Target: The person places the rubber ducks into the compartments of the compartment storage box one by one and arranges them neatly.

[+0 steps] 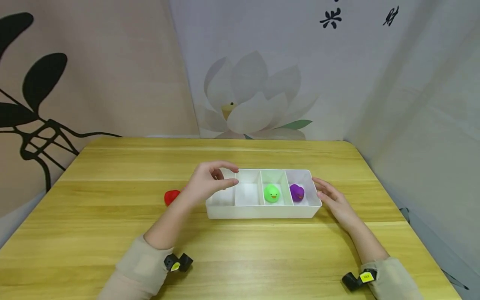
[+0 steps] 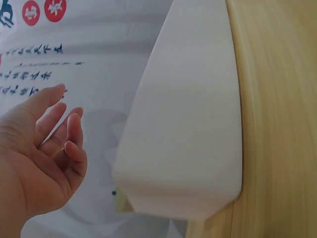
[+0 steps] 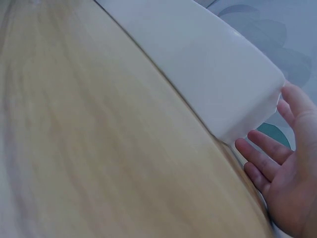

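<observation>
behind it all, a pale cloth backdrop (image 1: 405, 83) printed with a grey-white lotus faces both hands. up beyond the right hand there's writing: a black character, 兴 (image 1: 330, 18), and a looser brushed one to its right that looks like 财 (image 1: 391, 16). the left wrist view catches red round seals (image 2: 31, 13) and rows of dark script (image 2: 32, 77) past the left hand, not clear enough to read out. a yellow-brown wood-grain table (image 1: 262, 258) spreads beneath both hands.

and here's the long white plastic box (image 1: 258, 212), four compartments, open side up, sitting between the hands! its long axis runs sideways, from below the left hand to the right hand's fingers, plain front wall toward the person.

the left hand (image 1: 210, 179) hovers over the leftmost compartment, free, thumb and forefinger spread apart. the right hand (image 1: 335, 202) is unclenched too, loose fingers at the box's right end.

black wrist cameras (image 1: 178, 262) ride behind each hand; the right one's yellow label (image 1: 367, 276) carries print too small to make out.

now the little ones: a bright green round toy duck (image 1: 271, 193), third compartment from the left, orange beak toward the person. next door, nearest the right hand, a purple rounded toy duck (image 1: 297, 193), beak nearside and slightly right. and a red rounded object (image 1: 172, 197) just left of the left wrist, partly hidden, facing unclear.
</observation>
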The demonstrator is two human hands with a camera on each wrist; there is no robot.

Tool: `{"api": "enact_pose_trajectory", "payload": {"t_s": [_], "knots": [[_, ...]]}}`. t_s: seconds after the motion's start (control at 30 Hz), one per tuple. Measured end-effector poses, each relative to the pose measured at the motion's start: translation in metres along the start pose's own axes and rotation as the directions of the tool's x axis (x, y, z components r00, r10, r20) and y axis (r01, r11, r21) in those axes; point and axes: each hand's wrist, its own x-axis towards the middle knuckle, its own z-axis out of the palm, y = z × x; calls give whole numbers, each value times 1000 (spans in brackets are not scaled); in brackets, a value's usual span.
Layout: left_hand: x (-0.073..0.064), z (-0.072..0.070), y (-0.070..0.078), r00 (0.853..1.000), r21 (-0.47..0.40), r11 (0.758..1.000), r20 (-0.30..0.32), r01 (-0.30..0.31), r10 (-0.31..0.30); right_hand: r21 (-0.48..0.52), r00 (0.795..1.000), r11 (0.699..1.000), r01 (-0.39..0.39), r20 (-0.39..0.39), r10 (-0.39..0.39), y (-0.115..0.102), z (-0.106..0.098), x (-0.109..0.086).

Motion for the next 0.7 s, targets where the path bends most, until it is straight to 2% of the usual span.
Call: {"api": "enact_pose_trajectory", "payload": {"t_s": [0.3,0.57,0.7], "knots": [[-20,-32,-4,996,7,997,-50,78,-77,3,1000,1000,9,-6,-9,-1,0,1],[-33,-56,-15,993,46,998,-114,42,-37,9,1000,1000,18,6,-18,-1,0,0],[-42,-66,-20,988,94,992,-141,79,-65,7,1000,1000,16,4,-16,-2,1,0]]}}
